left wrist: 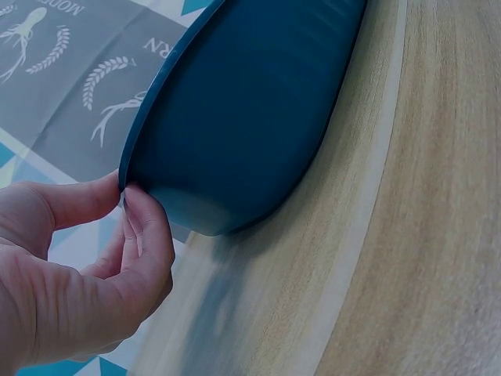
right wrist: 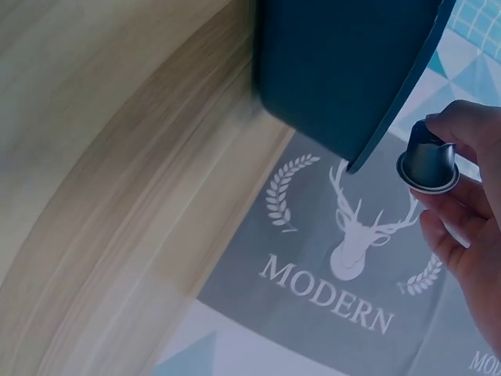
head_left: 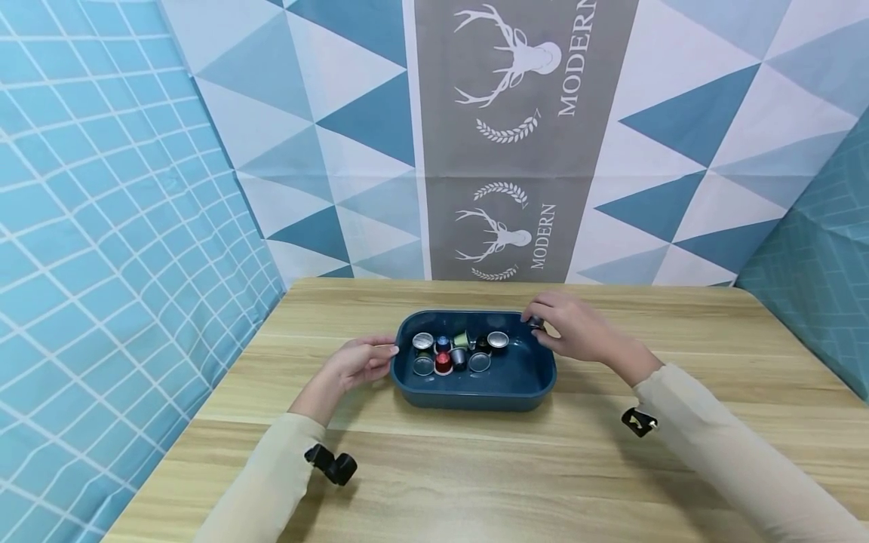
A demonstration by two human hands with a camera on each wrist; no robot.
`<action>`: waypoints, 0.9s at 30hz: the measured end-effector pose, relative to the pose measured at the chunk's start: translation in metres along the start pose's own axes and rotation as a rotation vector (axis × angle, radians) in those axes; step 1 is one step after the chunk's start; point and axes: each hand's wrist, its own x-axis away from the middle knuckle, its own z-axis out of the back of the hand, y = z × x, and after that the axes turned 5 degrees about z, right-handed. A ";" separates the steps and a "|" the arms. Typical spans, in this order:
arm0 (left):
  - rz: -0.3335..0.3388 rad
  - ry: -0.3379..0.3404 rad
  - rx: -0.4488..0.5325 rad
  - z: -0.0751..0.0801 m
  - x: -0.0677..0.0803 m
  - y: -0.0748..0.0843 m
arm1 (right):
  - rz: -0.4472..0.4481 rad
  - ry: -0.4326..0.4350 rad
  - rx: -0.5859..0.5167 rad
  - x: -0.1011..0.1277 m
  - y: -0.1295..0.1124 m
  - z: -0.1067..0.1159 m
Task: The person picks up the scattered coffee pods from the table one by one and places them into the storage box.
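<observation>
A dark blue rectangular tray [head_left: 475,402] with rounded corners stands on the wooden table. My left hand [head_left: 360,363] pinches the tray's left rim between thumb and fingers, plain in the left wrist view. Over the tray's right end, my right hand [head_left: 570,328] holds a dark coffee capsule [right wrist: 429,163] between thumb and fingers, its wide rim facing down in the right wrist view. Several more capsules lie in the left and middle part of the tray, among them a red capsule [head_left: 443,362], a blue capsule [head_left: 443,344] and a green capsule [head_left: 462,340].
The wooden table [head_left: 434,475] reaches back to a patterned cloth wall [head_left: 366,143] with deer prints. Blue tiled cloth [head_left: 102,226] hangs along the left side. Black camera mounts sit on both sleeves.
</observation>
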 end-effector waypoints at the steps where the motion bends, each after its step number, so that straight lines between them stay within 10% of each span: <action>1: -0.001 0.000 -0.004 0.000 0.000 0.000 | 0.006 0.002 0.001 -0.001 -0.001 0.000; 27: 0.007 0.012 -0.012 0.000 -0.001 0.001 | -0.049 -0.292 -0.123 -0.025 -0.020 -0.001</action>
